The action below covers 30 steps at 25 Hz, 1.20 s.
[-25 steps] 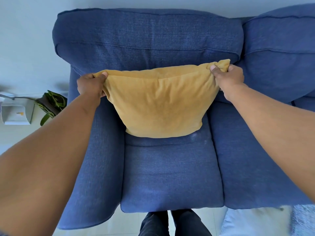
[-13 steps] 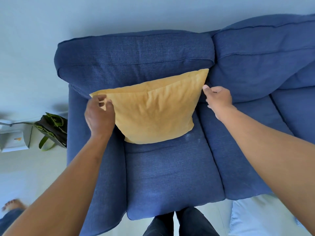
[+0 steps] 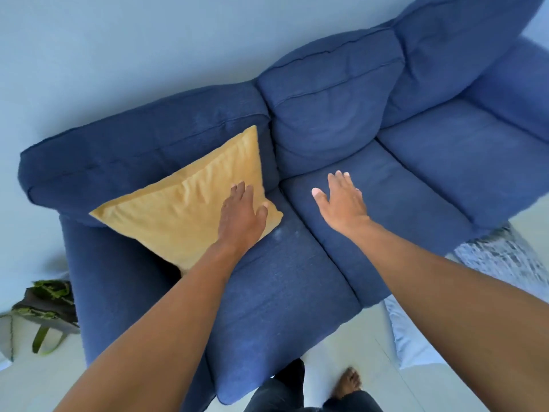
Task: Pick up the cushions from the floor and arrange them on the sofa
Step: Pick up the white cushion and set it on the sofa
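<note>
1. Left hand (image 3: 242,212) flat and spread on the yellow cushion (image 3: 190,206), gripping nothing; contact looks likely, not certain.
2. Right hand (image 3: 341,203) open, empty, above the bare sofa (image 3: 297,292) seat just right of the left hand.
3. Cushion propped in the corner under and left of the left hand, leaning on the backrest.
4. Risk: could slump forward if released carelessly.
5. Pale cushion (image 3: 410,340) below the right forearm, on the floor.

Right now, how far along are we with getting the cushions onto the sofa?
Done: the yellow cushion leans in the corner of the blue sofa, against its backrest. In hand: nothing gripped; the left hand lies flat over that cushion, and the right hand hovers open over the middle seat. Left: a pale cushion and a patterned one lie on the floor.
</note>
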### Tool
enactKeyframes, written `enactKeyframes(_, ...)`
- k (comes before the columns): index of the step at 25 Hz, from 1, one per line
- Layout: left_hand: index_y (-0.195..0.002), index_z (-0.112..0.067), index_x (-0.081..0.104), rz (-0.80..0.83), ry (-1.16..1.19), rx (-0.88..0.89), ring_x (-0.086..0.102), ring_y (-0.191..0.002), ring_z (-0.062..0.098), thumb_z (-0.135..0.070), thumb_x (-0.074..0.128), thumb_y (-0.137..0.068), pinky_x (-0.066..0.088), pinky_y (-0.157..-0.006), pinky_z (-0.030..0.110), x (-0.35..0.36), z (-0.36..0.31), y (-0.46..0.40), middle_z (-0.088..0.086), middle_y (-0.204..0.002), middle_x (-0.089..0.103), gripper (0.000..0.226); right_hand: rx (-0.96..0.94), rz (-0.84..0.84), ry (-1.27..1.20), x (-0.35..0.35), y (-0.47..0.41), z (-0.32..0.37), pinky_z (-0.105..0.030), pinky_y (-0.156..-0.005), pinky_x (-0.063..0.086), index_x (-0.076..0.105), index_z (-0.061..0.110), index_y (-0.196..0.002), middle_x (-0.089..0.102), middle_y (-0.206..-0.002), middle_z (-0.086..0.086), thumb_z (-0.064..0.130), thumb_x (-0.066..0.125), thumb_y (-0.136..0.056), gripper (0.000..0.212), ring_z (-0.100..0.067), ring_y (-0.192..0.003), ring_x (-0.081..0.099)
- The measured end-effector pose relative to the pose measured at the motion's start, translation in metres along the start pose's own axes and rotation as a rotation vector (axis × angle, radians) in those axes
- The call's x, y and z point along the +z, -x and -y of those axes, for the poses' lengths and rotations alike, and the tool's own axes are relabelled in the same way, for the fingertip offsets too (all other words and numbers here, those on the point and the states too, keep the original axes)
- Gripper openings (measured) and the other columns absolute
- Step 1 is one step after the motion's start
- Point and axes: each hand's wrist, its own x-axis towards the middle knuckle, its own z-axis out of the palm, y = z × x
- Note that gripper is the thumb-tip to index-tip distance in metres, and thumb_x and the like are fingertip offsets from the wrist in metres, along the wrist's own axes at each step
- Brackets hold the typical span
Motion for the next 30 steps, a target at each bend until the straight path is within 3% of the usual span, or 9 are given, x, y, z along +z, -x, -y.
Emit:
enactKeyframes(8, -0.164, -0.005, 0.019, 0.181, -0.101, 0.279, 0.001, -0.162, 0.029, -0.042, 0.045, -0.107, 0.008, -0.130, 0.048, 0.108, -0.186, 0.058, 0.013, -0.174, 0.011, 0.072, 0.207, -0.094, 0.028, -0.057, 0.127, -0.190, -0.057, -0.128, 0.009, 0.013, 0.006, -0.165, -0.002, -0.176, -0.015, 0.053, 0.034, -0.108, 0.077, -0.029, -0.163, -0.006)
enactKeyframes(15, -0.164, -0.005, 0.015, 0.364, -0.186, 0.500, 0.000, -0.162, 0.029, -0.043, 0.044, -0.108, 0.007, -0.130, 0.047, 0.210, -0.303, 0.132, 0.013, -0.175, 0.008, 0.074, 0.435, -0.120, -0.019, -0.079, 0.236, -0.334, -0.059, -0.128, 0.008, 0.007, 0.008, -0.166, -0.007, -0.176, -0.015, 0.055, 0.032, -0.107, 0.080, -0.031, -0.163, -0.008)
enactKeyframes(21, -0.165, -0.005, 0.012, 0.540, -0.310, 0.665, -0.001, -0.162, 0.029, -0.043, 0.042, -0.108, 0.007, -0.130, 0.047, 0.288, -0.366, 0.140, 0.014, -0.175, 0.005, 0.075, 0.633, -0.098, -0.077, -0.069, 0.272, -0.413, -0.058, -0.127, 0.009, 0.008, 0.007, -0.165, -0.005, -0.175, -0.017, 0.054, 0.033, -0.108, 0.078, -0.033, -0.163, -0.006)
enactKeyframes(27, -0.164, -0.005, 0.013, 0.695, -0.374, 0.698, 0.003, -0.162, 0.029, -0.038, 0.045, -0.107, 0.010, -0.129, 0.047, 0.360, -0.419, 0.104, 0.014, -0.175, 0.006, 0.074, 0.798, -0.057, -0.091, -0.065, 0.267, -0.485, -0.057, -0.126, 0.015, 0.012, 0.004, -0.165, 0.001, -0.175, -0.019, 0.059, 0.025, -0.104, 0.082, -0.033, -0.163, -0.003)
enactKeyframes(30, -0.165, -0.006, 0.013, 0.751, -0.424, 0.743, 0.004, -0.162, 0.029, -0.039, 0.045, -0.107, 0.012, -0.130, 0.046, 0.389, -0.432, 0.087, 0.014, -0.175, 0.006, 0.073, 0.890, -0.066, -0.174, -0.055, 0.256, -0.513, -0.055, -0.126, 0.015, 0.012, 0.004, -0.164, 0.002, -0.175, -0.019, 0.054, 0.033, -0.107, 0.079, -0.033, -0.163, -0.002)
